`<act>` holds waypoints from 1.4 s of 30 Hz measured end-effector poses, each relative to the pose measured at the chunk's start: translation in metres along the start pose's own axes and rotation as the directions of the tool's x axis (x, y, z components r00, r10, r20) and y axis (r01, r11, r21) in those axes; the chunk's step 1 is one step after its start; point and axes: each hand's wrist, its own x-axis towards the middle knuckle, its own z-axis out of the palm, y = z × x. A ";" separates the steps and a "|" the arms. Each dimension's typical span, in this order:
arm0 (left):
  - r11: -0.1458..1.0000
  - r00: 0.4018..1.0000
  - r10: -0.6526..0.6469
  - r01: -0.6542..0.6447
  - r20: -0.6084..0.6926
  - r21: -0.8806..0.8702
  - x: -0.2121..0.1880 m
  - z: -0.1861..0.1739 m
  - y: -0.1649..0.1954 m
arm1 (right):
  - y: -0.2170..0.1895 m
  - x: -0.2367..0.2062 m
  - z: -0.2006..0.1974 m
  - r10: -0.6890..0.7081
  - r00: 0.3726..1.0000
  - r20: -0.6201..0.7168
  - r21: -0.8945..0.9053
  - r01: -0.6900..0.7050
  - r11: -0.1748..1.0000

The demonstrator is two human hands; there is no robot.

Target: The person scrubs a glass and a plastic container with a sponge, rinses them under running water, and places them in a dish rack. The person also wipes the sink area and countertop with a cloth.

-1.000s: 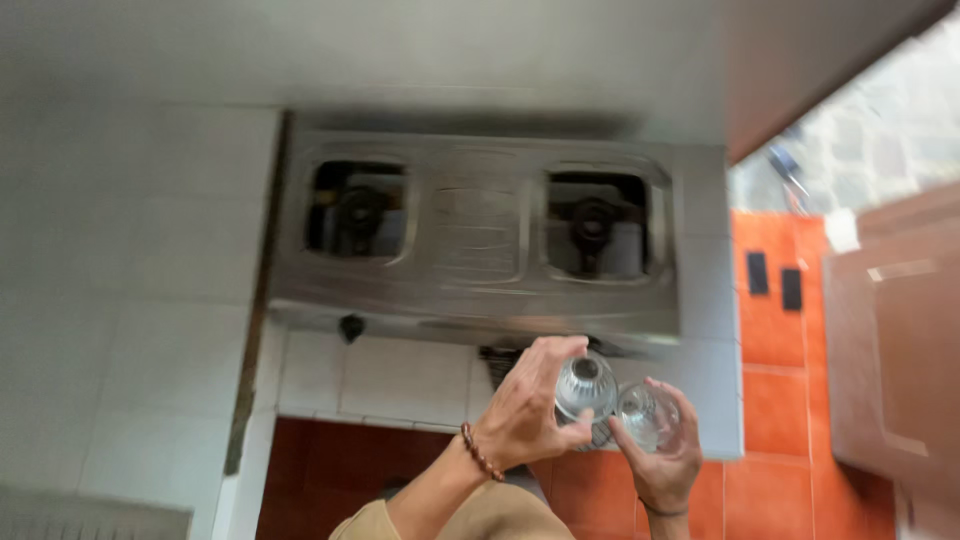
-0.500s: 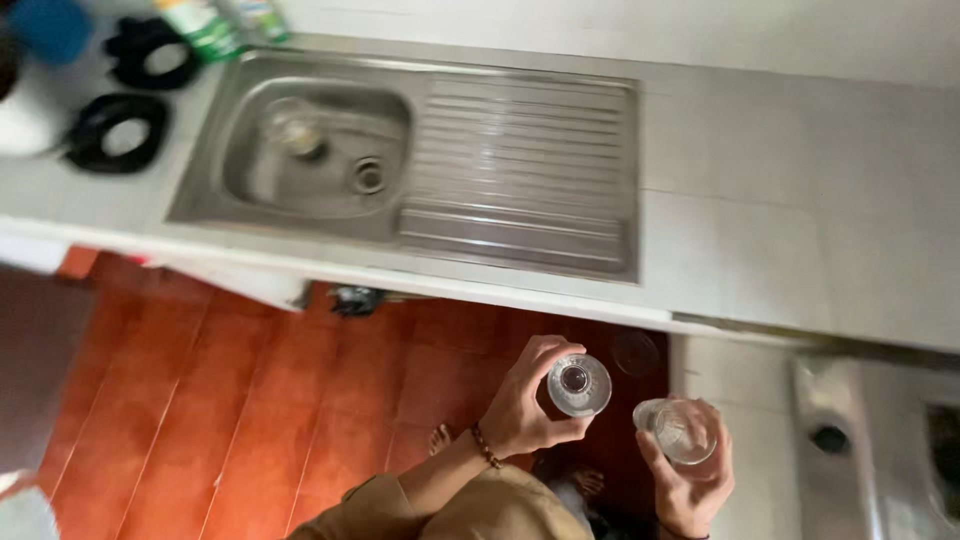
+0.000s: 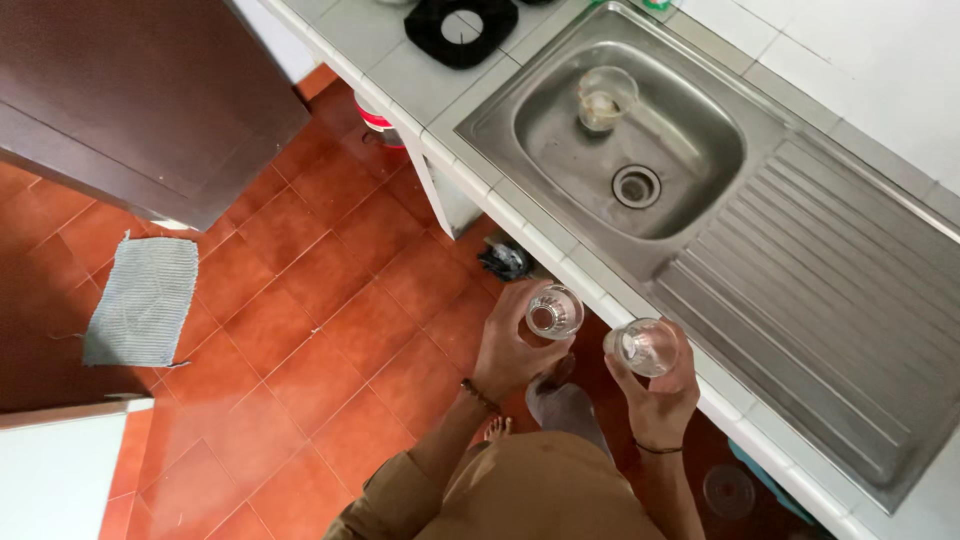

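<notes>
While each hand grips a clear drinking glass, the left hand (image 3: 515,350) around one glass (image 3: 553,312) and the right hand (image 3: 660,395) around the other glass (image 3: 643,347), both hang over the red tiled floor (image 3: 300,330), just short of the tabletop (image 3: 560,265). A loose grip could let either fall and shatter there. Beyond lies a steel sink (image 3: 690,190) holding a cup (image 3: 605,98).

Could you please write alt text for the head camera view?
A person's left hand and right hand each hold a clear drinking glass, left glass, right glass, beside a steel sink containing another glass, above orange floor tiles.
</notes>
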 end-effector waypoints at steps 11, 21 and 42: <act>0.944 0.997 -0.080 0.080 -0.011 0.319 0.206 0.029 -0.119 | 0.074 0.176 0.074 0.148 0.988 0.050 -0.024 -0.146 0.989; 0.871 0.954 -0.205 0.075 0.221 0.485 0.364 0.115 -0.236 | 0.206 0.301 0.106 0.222 0.975 0.005 -0.106 -0.221 0.970; 0.799 0.911 -0.247 -0.002 0.331 0.601 0.409 0.136 -0.309 | 0.249 0.354 0.136 0.448 0.893 -0.039 -0.439 -0.418 0.795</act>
